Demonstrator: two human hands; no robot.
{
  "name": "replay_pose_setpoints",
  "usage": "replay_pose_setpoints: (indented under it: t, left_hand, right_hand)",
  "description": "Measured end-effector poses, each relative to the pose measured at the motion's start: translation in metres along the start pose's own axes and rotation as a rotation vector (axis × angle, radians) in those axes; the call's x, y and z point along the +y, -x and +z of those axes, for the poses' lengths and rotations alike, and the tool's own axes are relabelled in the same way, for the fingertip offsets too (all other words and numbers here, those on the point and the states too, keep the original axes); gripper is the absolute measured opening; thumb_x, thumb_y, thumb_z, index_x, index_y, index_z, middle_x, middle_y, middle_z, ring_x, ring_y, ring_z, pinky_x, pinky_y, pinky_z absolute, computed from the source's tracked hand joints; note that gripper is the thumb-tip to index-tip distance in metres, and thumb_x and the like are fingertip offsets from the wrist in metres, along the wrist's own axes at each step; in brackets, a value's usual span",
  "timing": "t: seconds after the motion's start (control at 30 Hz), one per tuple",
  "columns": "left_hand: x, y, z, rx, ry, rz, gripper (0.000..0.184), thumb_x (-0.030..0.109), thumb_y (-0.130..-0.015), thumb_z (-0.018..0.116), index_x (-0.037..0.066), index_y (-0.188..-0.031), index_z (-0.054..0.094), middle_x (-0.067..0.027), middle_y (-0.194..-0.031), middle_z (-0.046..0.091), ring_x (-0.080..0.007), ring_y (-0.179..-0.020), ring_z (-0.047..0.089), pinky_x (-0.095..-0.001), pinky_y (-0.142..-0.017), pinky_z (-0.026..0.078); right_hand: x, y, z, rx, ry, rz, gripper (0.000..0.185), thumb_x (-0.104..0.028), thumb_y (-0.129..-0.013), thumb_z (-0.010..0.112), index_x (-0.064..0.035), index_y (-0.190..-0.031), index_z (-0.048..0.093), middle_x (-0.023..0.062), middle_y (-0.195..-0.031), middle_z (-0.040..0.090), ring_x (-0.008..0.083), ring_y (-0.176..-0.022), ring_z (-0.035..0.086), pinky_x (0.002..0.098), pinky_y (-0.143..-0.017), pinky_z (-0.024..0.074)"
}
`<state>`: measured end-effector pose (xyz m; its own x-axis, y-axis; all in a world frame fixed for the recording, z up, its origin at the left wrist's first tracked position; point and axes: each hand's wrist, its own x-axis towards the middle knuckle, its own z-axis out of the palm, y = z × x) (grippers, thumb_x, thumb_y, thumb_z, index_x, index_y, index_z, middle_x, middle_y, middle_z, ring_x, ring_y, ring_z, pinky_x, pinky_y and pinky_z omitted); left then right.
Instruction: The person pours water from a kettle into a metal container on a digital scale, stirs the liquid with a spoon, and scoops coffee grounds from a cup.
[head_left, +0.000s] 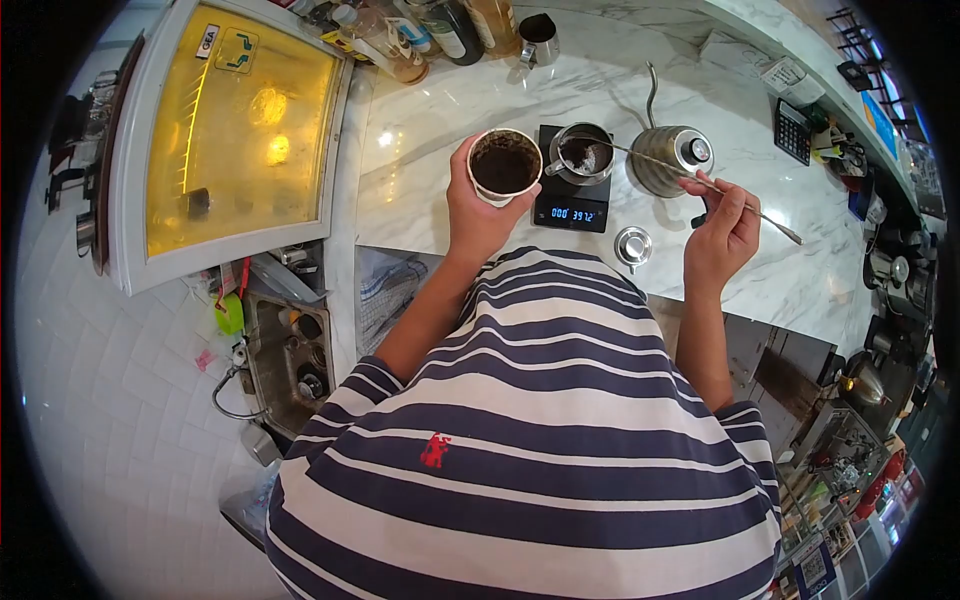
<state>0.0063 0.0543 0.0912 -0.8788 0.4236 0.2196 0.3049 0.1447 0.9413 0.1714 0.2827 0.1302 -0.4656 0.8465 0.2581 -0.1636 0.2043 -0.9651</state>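
Observation:
My left hand [484,222] is wrapped round a paper cup [505,165] with dark brown, grainy-looking contents, held up beside the scale. In my right hand [724,235] is a long thin bar spoon [640,155], gripped partway along its stem. The spoon slants left, and its far end reaches the mouth of a small metal jug [592,179]. Dark matter and pale specks or glints show in the jug, which sits on a black digital scale [570,216] with lit blue digits. Behind the spoon stands a steel gooseneck kettle [660,170].
A small round metal piece [632,247] lies near the marble counter's [420,215] front edge. Bottles [455,30] and a metal pitcher [538,40] line the back. To the left are a yellow-lit glass-door cabinet [240,130] and a sink [285,370]. A calculator [792,130] lies at the right.

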Motion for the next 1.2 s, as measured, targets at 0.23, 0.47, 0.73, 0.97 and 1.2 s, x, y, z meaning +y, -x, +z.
replay_pose_setpoints:
  t: [0.23, 0.47, 0.73, 0.97, 1.2]
  left_hand:
    - [0.006, -0.003, 0.0, -0.049, -0.009, -0.011, 0.089, 0.01, -0.071, 0.094, 0.003, -0.145, 0.044, -0.0158, -0.131, 0.064, -0.0254, -0.122, 0.065, -0.0375, -0.105, 0.052]
    - [0.021, -0.016, 0.009, -0.122, 0.041, 0.028, 0.087, 0.005, -0.075, 0.091, 0.002, -0.146, 0.041, -0.0154, -0.132, 0.063, -0.023, -0.124, 0.064, -0.0364, -0.107, 0.051]
    - [0.04, -0.023, 0.023, -0.183, 0.107, 0.123, 0.086, 0.0, -0.073, 0.088, 0.003, -0.145, 0.041, -0.0136, -0.131, 0.062, -0.0225, -0.122, 0.063, -0.0359, -0.107, 0.05]
    - [0.039, -0.022, 0.022, -0.201, 0.087, 0.164, 0.09, -0.003, -0.07, 0.089, 0.004, -0.145, 0.04, -0.0136, -0.133, 0.06, -0.0223, -0.124, 0.062, -0.0355, -0.107, 0.05]
    - [0.036, -0.02, 0.026, -0.168, 0.138, 0.118, 0.09, 0.0, -0.066, 0.09, 0.006, -0.143, 0.044, -0.0135, -0.134, 0.06, -0.0251, -0.124, 0.063, -0.0366, -0.108, 0.049]
  right_hand:
    - [-0.022, -0.013, -0.003, 0.158, -0.217, 0.125, 0.029, -0.025, -0.115, 0.045, 0.0021, -0.107, 0.052, 0.0219, -0.081, 0.073, 0.034, -0.084, 0.076, 0.0451, -0.096, 0.0588]
    - [-0.045, -0.018, -0.015, 0.123, -0.372, 0.106, 0.033, -0.03, -0.115, 0.044, 0.0019, -0.107, 0.053, 0.0193, -0.077, 0.071, 0.0361, -0.081, 0.076, 0.0518, -0.095, 0.0585]
    - [-0.063, -0.001, 0.001, -0.082, -0.304, -0.052, 0.037, -0.03, -0.116, 0.039, -0.0006, -0.104, 0.057, 0.0177, -0.075, 0.07, 0.0336, -0.074, 0.075, 0.0628, -0.103, 0.0531]
    - [-0.058, 0.002, 0.004, -0.155, -0.212, -0.188, 0.037, -0.03, -0.116, 0.036, -0.0004, -0.106, 0.055, 0.0193, -0.078, 0.07, 0.0331, -0.075, 0.075, 0.0637, -0.103, 0.0522]
    - [-0.059, 0.0, 0.009, -0.215, -0.199, -0.252, 0.032, -0.028, -0.116, 0.038, -0.001, -0.107, 0.054, 0.0187, -0.084, 0.07, 0.031, -0.073, 0.074, 0.0621, -0.104, 0.051]
